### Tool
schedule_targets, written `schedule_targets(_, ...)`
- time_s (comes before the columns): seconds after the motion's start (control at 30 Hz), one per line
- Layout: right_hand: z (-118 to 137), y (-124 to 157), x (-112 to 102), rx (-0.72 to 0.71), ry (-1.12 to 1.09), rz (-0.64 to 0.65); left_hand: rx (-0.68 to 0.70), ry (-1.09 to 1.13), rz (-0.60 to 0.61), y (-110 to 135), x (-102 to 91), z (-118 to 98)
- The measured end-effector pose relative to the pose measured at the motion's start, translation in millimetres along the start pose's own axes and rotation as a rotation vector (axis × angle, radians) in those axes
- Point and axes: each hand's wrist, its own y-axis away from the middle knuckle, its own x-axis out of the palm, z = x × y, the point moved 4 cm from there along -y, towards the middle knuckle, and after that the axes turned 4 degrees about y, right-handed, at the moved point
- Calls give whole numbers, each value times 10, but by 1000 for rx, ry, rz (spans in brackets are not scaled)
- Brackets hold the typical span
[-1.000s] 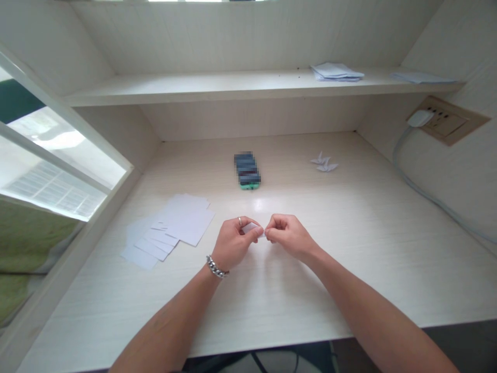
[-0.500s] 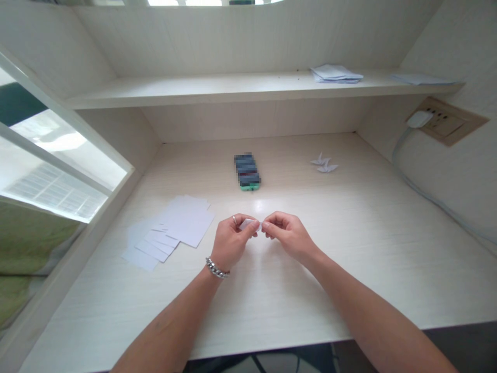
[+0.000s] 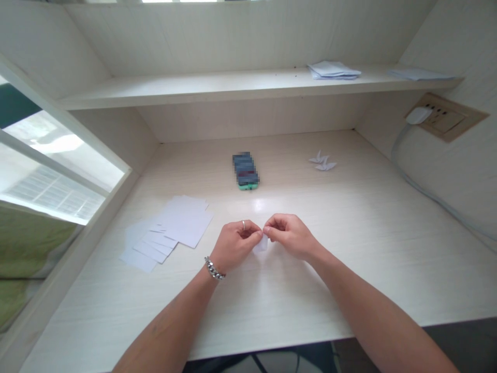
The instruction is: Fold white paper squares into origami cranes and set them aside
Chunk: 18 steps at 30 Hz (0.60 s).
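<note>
A small folded piece of white paper (image 3: 261, 245) hangs between my two hands, over the front middle of the desk. My left hand (image 3: 239, 242), with a ring and a chain bracelet, pinches it near its upper left edge. Thumb and forefinger of my right hand (image 3: 288, 233) close on its upper right corner. The fingertips of both hands nearly touch and cover the paper's top. Two small folded paper cranes (image 3: 324, 163) lie on the desk farther back to the right.
Loose white sheets (image 3: 186, 220) overlap at the left. A phone with a green edge (image 3: 246, 171), its screen blurred, lies behind my hands. A shelf (image 3: 194, 90) crosses the back and bears paper stacks (image 3: 334, 70). A cable (image 3: 427, 198) runs from the socket (image 3: 446, 118) at right.
The folded paper has turned so that it now hangs below my fingertips. My left hand has shifted slightly right and rolled over it; both hands are closer together.
</note>
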Motion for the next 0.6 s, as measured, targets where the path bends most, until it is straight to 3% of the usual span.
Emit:
schedule_targets(0.33, -12, -23, -208, 51, -243, -28, -67, 25, 23, -1, -75, 13)
schedule_targets(0.5, -54, -30, -385, 40, -301, -223, -72, 2, -13, -22, -150, 96)
schedule_targets(0.6, -51, -31, -222, 45, -182, -49, -49, 27, -22, -25, -83, 102)
